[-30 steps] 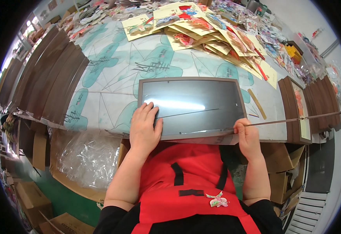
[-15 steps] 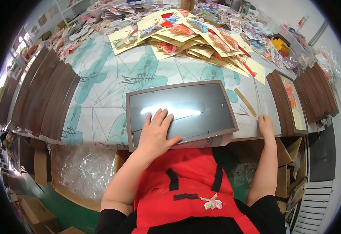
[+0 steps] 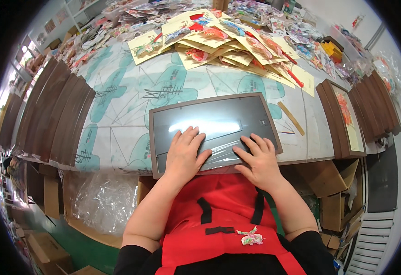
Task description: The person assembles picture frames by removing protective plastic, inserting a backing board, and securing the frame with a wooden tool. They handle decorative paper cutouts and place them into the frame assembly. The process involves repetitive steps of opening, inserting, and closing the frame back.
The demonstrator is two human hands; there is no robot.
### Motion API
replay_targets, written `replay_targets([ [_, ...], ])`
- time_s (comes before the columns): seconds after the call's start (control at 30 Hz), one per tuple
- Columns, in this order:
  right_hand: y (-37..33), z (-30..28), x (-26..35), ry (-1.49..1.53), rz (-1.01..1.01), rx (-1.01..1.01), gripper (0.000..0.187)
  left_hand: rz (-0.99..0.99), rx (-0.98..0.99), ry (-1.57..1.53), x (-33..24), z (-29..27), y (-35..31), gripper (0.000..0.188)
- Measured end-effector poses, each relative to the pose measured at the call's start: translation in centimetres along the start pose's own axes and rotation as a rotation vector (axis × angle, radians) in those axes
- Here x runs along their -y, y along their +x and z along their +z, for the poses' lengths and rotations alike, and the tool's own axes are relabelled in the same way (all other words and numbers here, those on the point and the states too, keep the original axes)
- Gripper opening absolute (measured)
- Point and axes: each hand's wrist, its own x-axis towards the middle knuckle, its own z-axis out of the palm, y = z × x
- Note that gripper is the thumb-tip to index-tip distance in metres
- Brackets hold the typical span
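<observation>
A brown picture frame point(image 3: 200, 112) lies back side up at the near edge of the table, its black backing board point(image 3: 209, 110) reflecting the light. My left hand point(image 3: 185, 156) rests flat on the backing, left of its middle, fingers stretched out. On the lower right part of the same board lies my right hand point(image 3: 261, 162), fingers spread. Between the hands some clear, wrinkled plastic film point(image 3: 224, 155) shows along the frame's near side. Neither hand grips anything.
A wooden ruler point(image 3: 291, 118) and a thin pencil-like stick point(image 3: 286, 132) lie right of the frame. Stacked brown frames stand at the left point(image 3: 56, 110) and right point(image 3: 342, 119). Cream cards with colourful ornaments point(image 3: 223, 41) pile up behind. Below, a cardboard box point(image 3: 83, 229) holds clear plastic.
My right hand, closed on the table right of the frame before, has moved left and now lies spread on the backing. My left hand stays in nearly the same place.
</observation>
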Motion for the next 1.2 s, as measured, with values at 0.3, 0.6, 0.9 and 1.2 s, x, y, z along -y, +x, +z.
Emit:
replay_targets([
  [0.3, 0.4, 1.0, 1.3, 0.01, 0.081, -0.097, 0.049, 0.15, -0.018, -0.02, -3.3, 2.1, 2.0, 0.036],
  [0.6, 0.3, 2.0, -4.7, 0.14, 0.491, -0.371, 0.036, 0.172, -0.042, 0.014, -3.6, 3.1, 2.2, 0.026],
  [0.9, 1.7, 0.9, -6.0, 0.095, 0.71, -0.204, 0.033, 0.013, -0.086, -0.173, -3.5, 3.2, 2.7, 0.019],
  [1.2, 0.6, 2.6, -5.7, 0.345, 0.511, -0.297, 0.038, -0.748, -0.478, -1.768, 8.4, -1.6, 4.4, 0.028],
])
